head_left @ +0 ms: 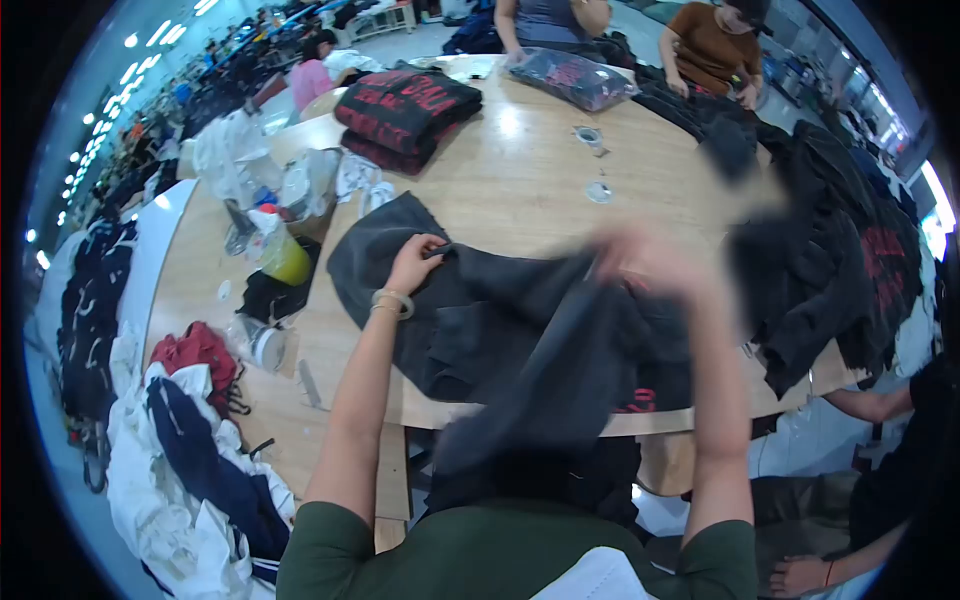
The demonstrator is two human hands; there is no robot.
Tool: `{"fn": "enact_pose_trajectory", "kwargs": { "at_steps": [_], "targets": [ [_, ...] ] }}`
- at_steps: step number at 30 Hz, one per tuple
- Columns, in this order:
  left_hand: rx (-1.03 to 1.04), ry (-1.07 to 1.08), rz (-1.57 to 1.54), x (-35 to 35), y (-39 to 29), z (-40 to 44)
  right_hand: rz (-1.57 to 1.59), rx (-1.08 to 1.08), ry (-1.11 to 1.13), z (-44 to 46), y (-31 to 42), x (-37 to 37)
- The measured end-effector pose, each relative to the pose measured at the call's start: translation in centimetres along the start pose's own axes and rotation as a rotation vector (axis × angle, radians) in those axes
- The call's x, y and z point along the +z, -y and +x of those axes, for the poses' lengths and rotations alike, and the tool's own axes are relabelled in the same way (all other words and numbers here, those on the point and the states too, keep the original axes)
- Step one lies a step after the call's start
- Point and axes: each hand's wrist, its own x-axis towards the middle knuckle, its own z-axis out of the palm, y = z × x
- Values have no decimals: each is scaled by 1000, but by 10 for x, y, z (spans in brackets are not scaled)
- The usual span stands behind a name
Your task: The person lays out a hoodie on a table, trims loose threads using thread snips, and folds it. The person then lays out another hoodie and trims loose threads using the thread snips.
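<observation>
A dark grey sweatshirt (pixel 500 335) with a bit of red lettering lies spread over the near edge of the table, part of it blurred and drooping towards my lap. Wearing a pale bracelet, my left hand (pixel 415 262) pinches the cloth at the left part of the garment. My right hand (pixel 650 262) is smeared by motion; the cloth rises to its fingertips, which appear closed on it. Beyond lies a folded stack of dark garments (pixel 405 112) with red print.
More dark garments (pixel 840 260) heap along the table's right side. At left stand a cup of yellow-green drink (pixel 285 258), a white-lidded jar (pixel 262 347) and plastic bags (pixel 235 155). A bagged garment (pixel 570 78) lies at the far edge. Co-workers sit opposite and at right.
</observation>
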Motion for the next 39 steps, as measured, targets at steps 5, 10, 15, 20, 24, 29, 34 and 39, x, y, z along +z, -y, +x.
{"fn": "enact_pose_trajectory", "kwargs": {
  "at_steps": [5, 10, 15, 20, 24, 29, 34, 39],
  "targets": [
    [-44, 2, -38, -4, 4, 4, -360, 89, -1129, 24, -97, -104],
    [-34, 25, 0, -5, -7, 0, -66, 166, -870, -25, -125, -32],
    [-77, 58, 3, -5, 2, 4, -179, 365, -819, -80, -191, 46],
    [-77, 19, 93, 0, -10, 0, -629, 473, -874, -104, -204, 90],
    [-37, -178, 264, 12, -21, -7, -583, 548, -891, -97, -200, 90],
    [28, -232, 288, 15, -23, -11, -529, 533, -915, -98, -201, 90],
    [36, -264, 228, 17, -17, -11, -609, 256, -1056, -79, -79, 102],
    [22, -252, 244, 17, -16, -12, -663, 290, -695, -55, -78, 197]
  ]
}}
